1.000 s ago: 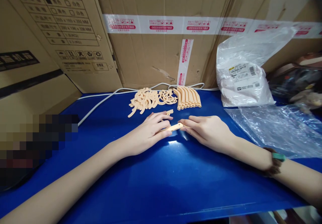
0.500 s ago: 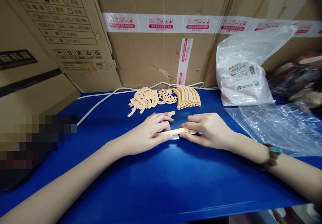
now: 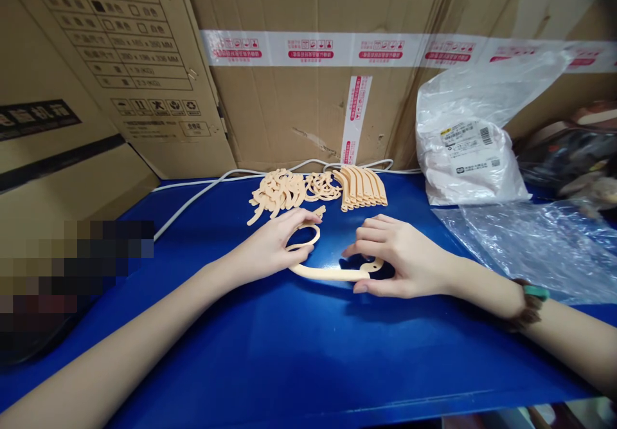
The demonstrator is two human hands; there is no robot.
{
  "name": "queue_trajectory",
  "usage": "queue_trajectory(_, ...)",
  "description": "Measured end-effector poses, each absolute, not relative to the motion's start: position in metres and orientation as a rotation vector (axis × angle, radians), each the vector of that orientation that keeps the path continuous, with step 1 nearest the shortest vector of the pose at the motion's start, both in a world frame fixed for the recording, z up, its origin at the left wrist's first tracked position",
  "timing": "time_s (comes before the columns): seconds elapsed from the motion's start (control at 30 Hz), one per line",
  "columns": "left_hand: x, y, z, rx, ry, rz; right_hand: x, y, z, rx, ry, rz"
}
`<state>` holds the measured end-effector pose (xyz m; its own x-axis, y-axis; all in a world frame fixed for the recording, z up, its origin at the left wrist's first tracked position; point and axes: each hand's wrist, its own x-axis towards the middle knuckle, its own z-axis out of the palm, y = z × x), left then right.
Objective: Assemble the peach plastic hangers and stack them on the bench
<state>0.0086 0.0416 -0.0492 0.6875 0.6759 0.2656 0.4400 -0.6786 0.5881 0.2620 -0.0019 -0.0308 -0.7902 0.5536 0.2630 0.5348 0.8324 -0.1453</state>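
Note:
A long curved peach-coloured plastic strip [image 3: 328,272] lies bent in an arc on the blue table surface [image 3: 308,345]. My left hand [image 3: 274,246] pinches its looped left end. My right hand [image 3: 395,255] grips its right end between thumb and fingers. Behind the hands lie a loose heap of the same peach strips [image 3: 277,192] and a neat row of curved ones [image 3: 361,188]. One small strip [image 3: 318,211] lies just past my left fingertips.
Taped cardboard boxes [image 3: 308,69] wall in the back and left. A white cable [image 3: 193,197] runs along the rear of the table. A white plastic bag with a label [image 3: 467,152] and a clear plastic sheet [image 3: 535,242] lie at right. A blurred patch [image 3: 72,268] covers the left.
The strip was held short and straight between both hands. Now it is pulled apart into a long arc, my right hand having moved nearer and rightward, my left hand lifted onto its loop.

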Motion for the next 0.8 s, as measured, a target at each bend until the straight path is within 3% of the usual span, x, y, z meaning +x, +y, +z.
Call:
queue_trajectory(0.33, 0.009, 0.042, -0.052, 2.440, 0.901, 0.641, 0.270, -0.005, -0.022, -1.145, -2.667, -0.412)
queue_trajectory(0.8, 0.010, 0.039, -0.050, 2.406, 0.888, 0.609, 0.259, -0.016, -0.022, -0.866, -2.743, 0.452)
